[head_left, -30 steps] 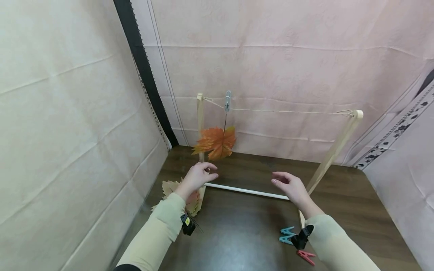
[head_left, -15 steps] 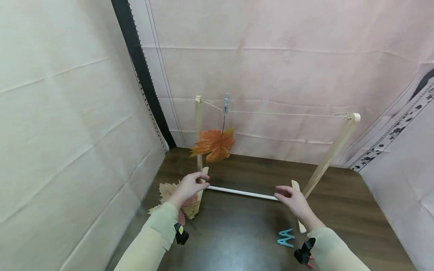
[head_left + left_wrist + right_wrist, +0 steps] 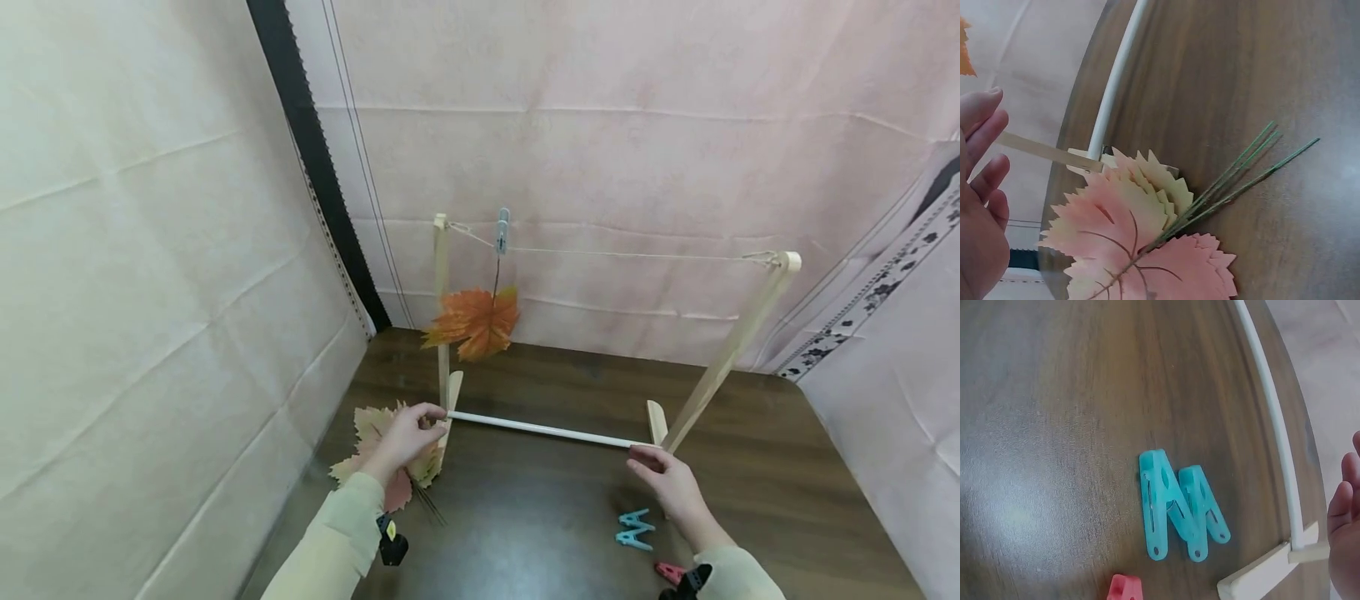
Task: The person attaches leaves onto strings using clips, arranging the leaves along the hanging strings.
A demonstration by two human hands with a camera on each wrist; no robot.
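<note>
My left hand (image 3: 408,437), fingers relaxed and holding nothing, hovers over a stack of pink and yellow maple leaves (image 3: 1135,244) whose green stems (image 3: 1229,181) point away to one side. My right hand (image 3: 671,483) is also free, its fingers bent loosely near the foot of the right wooden post. Two blue clothespins (image 3: 1172,503) lie side by side on the table below it, with a red clothespin (image 3: 1125,587) close by. From the string (image 3: 615,253) of the wooden stand hangs an orange maple leaf (image 3: 478,323), its stem gripped by a pale blue clothespin (image 3: 502,231).
The stand has a left post (image 3: 442,367), a leaning right post (image 3: 731,354) and a white rod (image 3: 540,429) low between them. Pale cloth (image 3: 637,167) hangs behind the brown table (image 3: 525,533) and along both sides.
Both hands have come down and nearer to me, the left one also shifting left over the leaf stack and the right one slightly right. The hanging leaf stays clipped on the string.
</note>
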